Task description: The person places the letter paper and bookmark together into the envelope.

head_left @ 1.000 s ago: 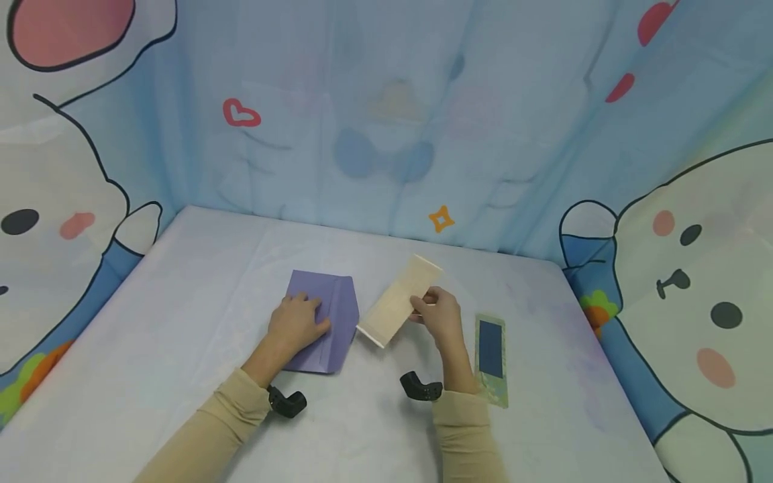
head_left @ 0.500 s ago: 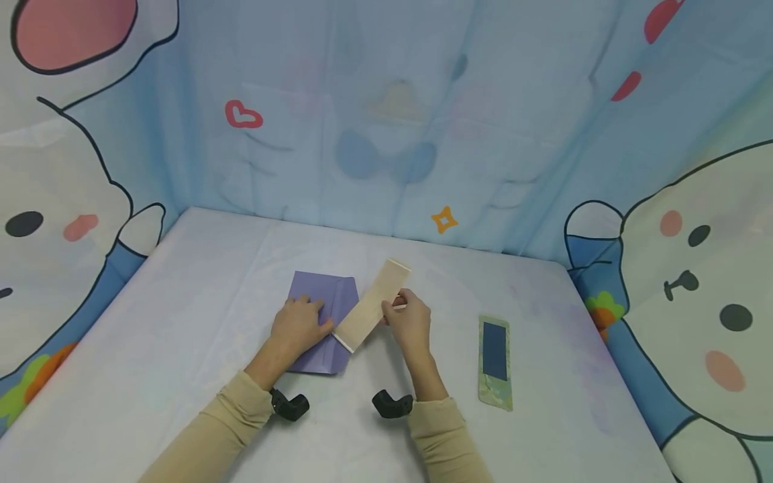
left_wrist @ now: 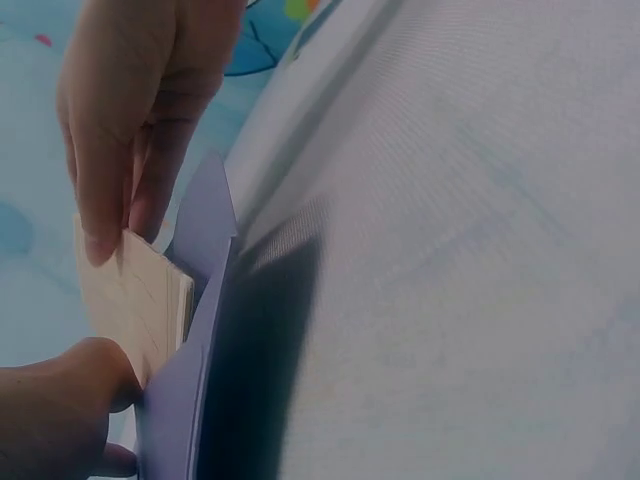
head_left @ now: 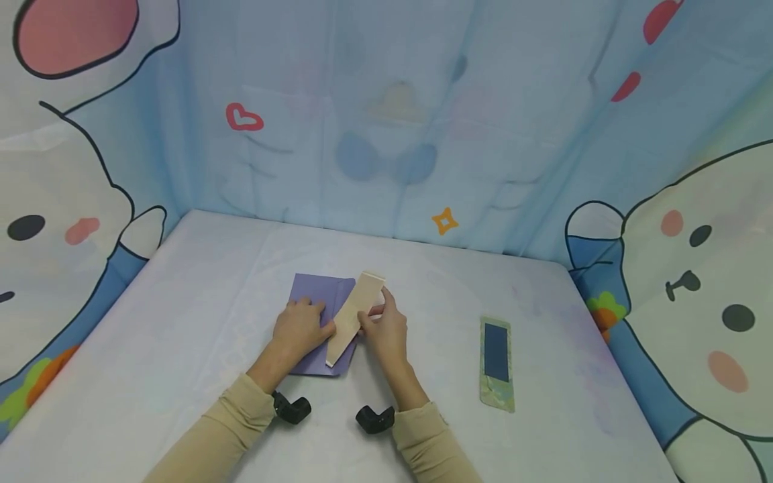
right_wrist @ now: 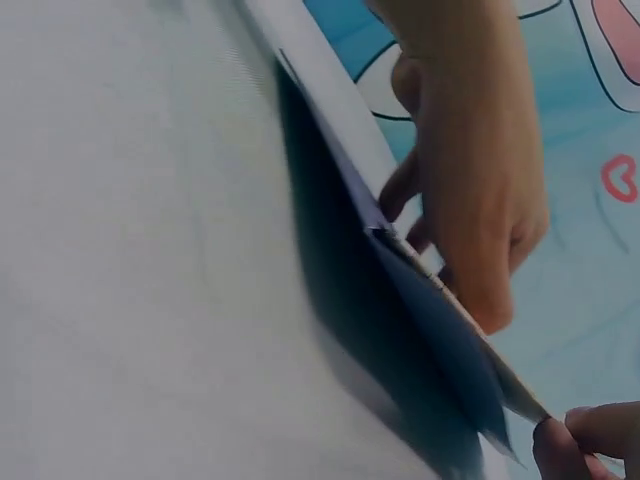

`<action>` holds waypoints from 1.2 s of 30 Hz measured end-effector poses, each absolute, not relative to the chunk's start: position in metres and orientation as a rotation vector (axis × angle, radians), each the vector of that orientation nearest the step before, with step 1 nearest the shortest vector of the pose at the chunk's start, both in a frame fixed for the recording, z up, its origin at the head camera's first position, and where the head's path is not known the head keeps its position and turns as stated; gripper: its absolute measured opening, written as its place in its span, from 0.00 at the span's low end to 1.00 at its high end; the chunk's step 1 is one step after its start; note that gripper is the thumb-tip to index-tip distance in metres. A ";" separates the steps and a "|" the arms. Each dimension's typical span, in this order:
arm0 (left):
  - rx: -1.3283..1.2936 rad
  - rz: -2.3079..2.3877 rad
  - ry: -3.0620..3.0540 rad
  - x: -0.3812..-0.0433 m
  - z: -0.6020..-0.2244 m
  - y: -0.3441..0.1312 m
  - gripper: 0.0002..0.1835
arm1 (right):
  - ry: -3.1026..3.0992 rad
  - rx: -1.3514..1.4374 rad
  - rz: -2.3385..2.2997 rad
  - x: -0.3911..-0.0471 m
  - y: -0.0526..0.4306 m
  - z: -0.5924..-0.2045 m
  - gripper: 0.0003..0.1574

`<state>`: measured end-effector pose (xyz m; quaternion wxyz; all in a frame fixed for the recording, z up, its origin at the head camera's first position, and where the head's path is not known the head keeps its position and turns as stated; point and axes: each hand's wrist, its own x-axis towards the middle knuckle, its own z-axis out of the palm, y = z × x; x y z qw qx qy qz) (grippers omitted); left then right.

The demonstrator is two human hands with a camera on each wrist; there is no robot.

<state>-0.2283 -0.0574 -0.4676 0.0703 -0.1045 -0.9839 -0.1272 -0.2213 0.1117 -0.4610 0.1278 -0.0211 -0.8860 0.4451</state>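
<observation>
A purple paper envelope [head_left: 311,285] lies in the middle of the table, its flap side to the right. My left hand [head_left: 297,330] rests on it with fingers spread, thumb pointing right. My right hand [head_left: 386,330] pinches the long edge of a cream folded paper strip [head_left: 355,308] between thumb and fingers. The strip lies slanted over the envelope's right part. In the left wrist view, the strip [left_wrist: 130,295] shows layered edges beside the raised purple flap [left_wrist: 205,215], and my left thumb [left_wrist: 90,385] overlaps its lower corner.
To the right, apart from both hands, lies a long green-patterned card [head_left: 498,397] with a dark blue panel [head_left: 496,352]. A white cloth covers the table [head_left: 199,322]. Behind it hangs a blue cartoon-print curtain [head_left: 386,100]. Black cameras [head_left: 376,419] sit on both wrists.
My right hand has moved left with the cream strip, from beside the envelope to over its right part. My left hand has stayed on the envelope.
</observation>
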 end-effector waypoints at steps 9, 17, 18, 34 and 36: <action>-0.315 -0.380 -2.953 -0.229 -0.468 -0.059 0.25 | -2.600 -0.036 1.306 -0.219 0.100 -0.468 0.36; -0.329 -0.407 -2.928 -0.226 -0.472 -0.057 0.24 | -2.706 -0.018 1.235 -0.218 0.098 -0.477 0.36; -0.334 -0.409 -2.921 -0.225 -0.472 -0.057 0.24 | -2.714 -0.020 1.226 -0.218 0.098 -0.478 0.36; -0.362 -0.417 -2.891 -0.223 -0.470 -0.050 0.26 | -2.797 0.005 1.148 -0.222 0.104 -0.482 0.37; -0.368 -0.426 -2.884 -0.223 -0.470 -0.050 0.26 | -2.810 0.021 1.158 -0.223 0.107 -0.481 0.37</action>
